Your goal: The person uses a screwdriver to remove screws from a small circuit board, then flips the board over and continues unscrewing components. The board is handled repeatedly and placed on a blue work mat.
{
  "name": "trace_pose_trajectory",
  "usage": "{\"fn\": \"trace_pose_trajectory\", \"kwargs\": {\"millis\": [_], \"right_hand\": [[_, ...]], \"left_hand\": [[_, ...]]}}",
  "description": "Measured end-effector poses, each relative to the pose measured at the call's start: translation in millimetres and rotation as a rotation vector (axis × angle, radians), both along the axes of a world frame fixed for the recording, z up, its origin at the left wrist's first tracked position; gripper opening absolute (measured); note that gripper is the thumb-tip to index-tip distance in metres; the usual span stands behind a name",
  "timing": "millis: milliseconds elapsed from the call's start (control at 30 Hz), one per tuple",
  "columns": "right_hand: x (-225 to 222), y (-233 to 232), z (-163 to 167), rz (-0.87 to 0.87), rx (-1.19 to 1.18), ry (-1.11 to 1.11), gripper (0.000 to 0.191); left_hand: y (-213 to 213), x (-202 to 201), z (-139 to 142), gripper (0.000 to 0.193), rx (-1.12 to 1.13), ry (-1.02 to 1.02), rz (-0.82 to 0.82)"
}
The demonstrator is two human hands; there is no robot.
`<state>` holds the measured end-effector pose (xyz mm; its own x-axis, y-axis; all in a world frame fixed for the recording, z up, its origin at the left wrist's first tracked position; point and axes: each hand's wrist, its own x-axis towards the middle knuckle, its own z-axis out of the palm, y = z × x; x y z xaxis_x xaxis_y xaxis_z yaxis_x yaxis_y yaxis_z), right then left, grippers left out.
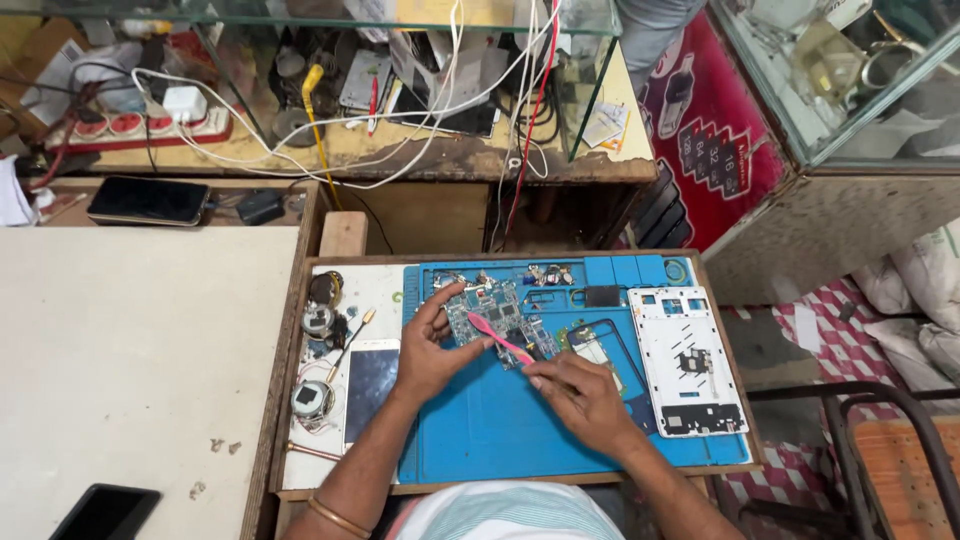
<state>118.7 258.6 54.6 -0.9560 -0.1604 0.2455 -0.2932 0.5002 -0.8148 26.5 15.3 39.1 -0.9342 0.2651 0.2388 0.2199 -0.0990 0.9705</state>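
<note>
Pink tool point(500, 342), blue mat point(500, 425), white frame point(690, 400)

A white phone frame point(690, 360) lies on the right part of the blue work mat point(500, 430), with a small dark component point(604, 296) just above its top left corner. Left of the mat, a phone with a pale screen point(370, 385) lies flat on the counter point(300, 455), near two round metal parts point(314, 398). On the wide white counter point(130, 380) to the left, a dark phone point(105, 513) rests at the near edge. Further back, a black phone point(148, 200) lies on a shelf, behind it a red and white power strip point(140, 125) with white cables point(400, 130) trailing across a cluttered wooden shelf point(580, 165). A glass display case point(830, 80) stands at the right.
</note>
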Motion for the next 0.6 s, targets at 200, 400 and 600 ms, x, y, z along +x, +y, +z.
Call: {"fn": "trace_pose_trajectory", "kwargs": {"millis": [200,400,600], "right_hand": [[-13.7,15.0,-17.7,-0.324,-0.604,-0.109,0.026],[-18.8,7.3,-46.6,-0.041,-0.765,-0.326,0.033],[-18.4,13.2,-49.0,0.025,-0.879,-0.464,0.029]], "left_hand": [[4.3,3.5,14.0,0.080,0.040,-0.027,-0.066],[8.8,15.7,22.3,0.081,-0.215,0.155,-0.192],[6.5,13.5,42.4,0.092,-0.445,0.257,-0.227]]}}
